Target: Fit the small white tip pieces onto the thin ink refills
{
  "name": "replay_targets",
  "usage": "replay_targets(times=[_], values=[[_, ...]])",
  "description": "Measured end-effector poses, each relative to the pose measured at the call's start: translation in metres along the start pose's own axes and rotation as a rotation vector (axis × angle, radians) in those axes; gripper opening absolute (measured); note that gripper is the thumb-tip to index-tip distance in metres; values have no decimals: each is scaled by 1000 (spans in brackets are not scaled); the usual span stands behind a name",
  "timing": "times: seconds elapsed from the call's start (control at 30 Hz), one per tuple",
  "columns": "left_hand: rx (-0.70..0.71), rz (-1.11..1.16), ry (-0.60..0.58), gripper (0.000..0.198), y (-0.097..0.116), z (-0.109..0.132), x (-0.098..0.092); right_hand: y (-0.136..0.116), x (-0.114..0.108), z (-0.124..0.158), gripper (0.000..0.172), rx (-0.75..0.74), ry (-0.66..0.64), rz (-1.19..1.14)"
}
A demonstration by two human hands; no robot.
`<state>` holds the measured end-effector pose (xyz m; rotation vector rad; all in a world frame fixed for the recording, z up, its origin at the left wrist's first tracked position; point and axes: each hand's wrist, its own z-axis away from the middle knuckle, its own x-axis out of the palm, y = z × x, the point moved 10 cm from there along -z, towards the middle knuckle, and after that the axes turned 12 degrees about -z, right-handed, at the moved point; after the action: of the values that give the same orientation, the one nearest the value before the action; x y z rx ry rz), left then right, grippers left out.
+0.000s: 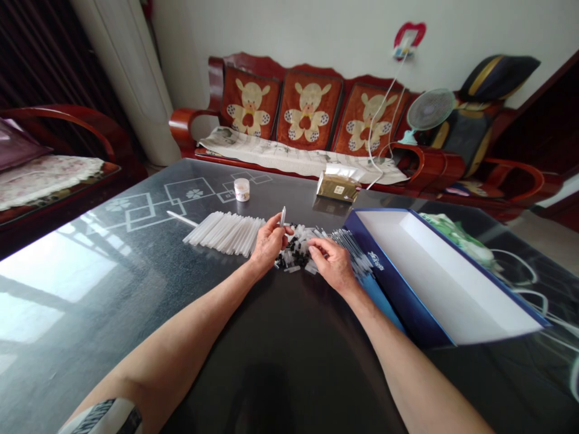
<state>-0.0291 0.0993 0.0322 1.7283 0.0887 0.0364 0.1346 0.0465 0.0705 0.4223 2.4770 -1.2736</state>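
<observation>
The left hand point(270, 242) has its grip closed on a short white tube point(283, 216), thumb and forefinger pinching the lower part. The tube's long axis stands nearly upright, leaning slightly toward the right hand point(330, 264), though the left is plainly the nearer. A heap point(295, 251) of small black and white pieces lies between the two hands. The right hand's fingers point(314, 249) curl down onto its right side; I can't tell from here whether that grip is clamped on a piece. Left of the hands, a row of white tubes point(224, 233) lies side by side on the bench point(289, 374), with a thin white rod point(182, 219) beyond its end. To the right, clear rods point(348, 246) lie against an open blue box point(398, 289).
</observation>
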Motion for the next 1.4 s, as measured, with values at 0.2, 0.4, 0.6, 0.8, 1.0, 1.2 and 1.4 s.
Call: replay_targets(times=[0.2, 0.4, 0.6, 0.8, 1.0, 1.2, 1.4], values=[[321, -650, 200, 28, 28, 10, -12, -16, 23, 6, 21, -211, -125, 255], [621, -806, 253, 27, 45, 26, -2, -25, 28, 10, 16, -244, -167, 322], [629, -883, 243, 26, 44, 29, 1, -33, 49, 20, 12, -283, -370, 407], [628, -918, 183, 25, 43, 30, 7, -30, 38, 14, 12, -271, -290, 247], [656, -1010, 71, 26, 39, 33, 20, 13, -10, 1, 16, -5, 90, 41], [700, -1123, -96, 28, 34, 40, 38, 46, -22, 3, 30, 265, 211, -219], [702, -1165, -173, 31, 31, 43, 46, 39, -21, 4, 31, 267, 173, -194]])
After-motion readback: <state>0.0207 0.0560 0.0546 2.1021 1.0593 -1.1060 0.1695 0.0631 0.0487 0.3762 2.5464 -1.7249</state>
